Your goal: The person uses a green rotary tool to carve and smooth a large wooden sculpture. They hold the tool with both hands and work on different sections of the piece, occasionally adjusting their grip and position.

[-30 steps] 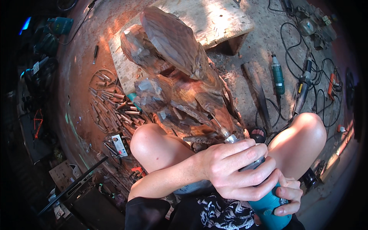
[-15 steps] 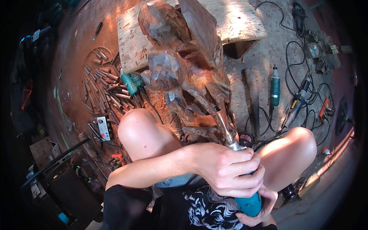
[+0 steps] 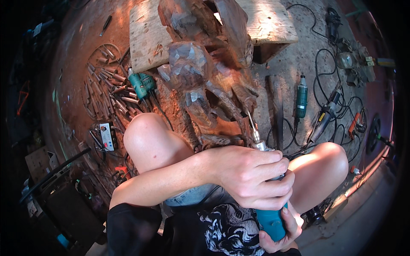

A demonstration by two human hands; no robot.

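Note:
Both hands hold a teal die grinder (image 3: 272,224) in front of my lap. My left hand (image 3: 252,175) wraps round its forward part, just behind the metal collar. Lower down, my right hand (image 3: 287,232) closes round the back end of the body. A slim metal bit (image 3: 253,123) points away from me, its tip at the lower right part of a rough reddish-brown wood carving (image 3: 188,64). Whether the tip touches the wood I cannot tell. Rounded, faceted lumps and deep hollows cover the carving, which rests against a pale wooden stand (image 3: 147,47).
To the left lie a heap of chisels (image 3: 117,81), a teal power tool (image 3: 142,84) and a small control box (image 3: 107,136). On the right are a green straight grinder (image 3: 301,98), a grey grinder (image 3: 326,115) and tangled black cables (image 3: 320,70). My bare knees (image 3: 147,132) flank the work.
The view has shifted slightly, and the grinder sits a little further left and higher in it. Both hands keep the same grip; the bit still points at the carving's lower right.

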